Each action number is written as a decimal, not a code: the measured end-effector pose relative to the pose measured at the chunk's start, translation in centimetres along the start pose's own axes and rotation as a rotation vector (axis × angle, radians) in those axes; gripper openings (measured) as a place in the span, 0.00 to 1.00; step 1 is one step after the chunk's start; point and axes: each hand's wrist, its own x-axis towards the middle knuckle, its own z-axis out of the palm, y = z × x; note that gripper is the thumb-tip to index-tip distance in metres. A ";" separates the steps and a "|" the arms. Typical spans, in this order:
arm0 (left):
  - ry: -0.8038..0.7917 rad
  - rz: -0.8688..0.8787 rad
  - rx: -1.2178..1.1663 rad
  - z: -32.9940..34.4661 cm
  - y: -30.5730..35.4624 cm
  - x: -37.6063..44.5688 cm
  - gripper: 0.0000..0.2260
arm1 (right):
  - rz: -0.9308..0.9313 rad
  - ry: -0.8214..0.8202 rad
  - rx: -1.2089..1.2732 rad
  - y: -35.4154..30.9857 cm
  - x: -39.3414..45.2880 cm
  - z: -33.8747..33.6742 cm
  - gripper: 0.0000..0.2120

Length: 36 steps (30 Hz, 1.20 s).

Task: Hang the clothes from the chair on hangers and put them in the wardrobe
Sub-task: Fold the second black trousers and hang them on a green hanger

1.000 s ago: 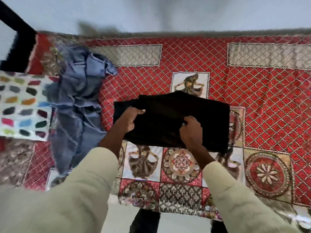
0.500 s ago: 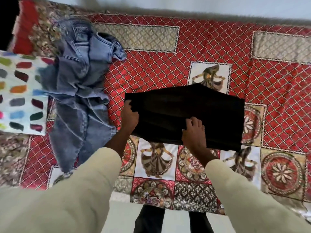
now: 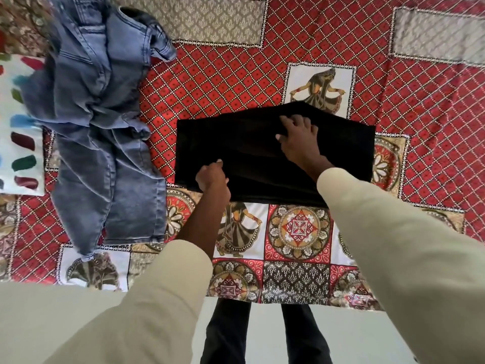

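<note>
The right hand (image 3: 298,137) had moved from the near hem to the far edge of the folded black garment (image 3: 252,153) on the patterned bedspread (image 3: 262,64), fingers spread flat; the left hand (image 3: 211,177) pinched the near edge, suggesting smoothing before hanging. Two garments showed: this and one pair of jeans (image 3: 102,122). No hanger was visible.

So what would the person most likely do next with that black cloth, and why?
Probably lift the black cloth off the bedspread, though that is a guess. The left hand pinches its near edge and the right hand lies on its far side, so both already have hold of it. It lies folded flat, and no hanger is in view. The jeans lie untouched beside it.
</note>
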 end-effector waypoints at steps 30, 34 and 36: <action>0.213 0.421 0.616 -6.2 0.6 1.3 0.08 | -0.370 -0.197 -0.062 -13.1 2.7 1.2 0.14; 0.322 0.317 0.755 -7.9 -0.7 2.2 0.11 | -0.147 0.084 0.025 -13.8 3.8 0.9 0.13; 0.377 0.401 0.744 -7.8 -1.2 1.4 0.13 | -0.139 0.180 0.013 -13.2 3.4 1.0 0.18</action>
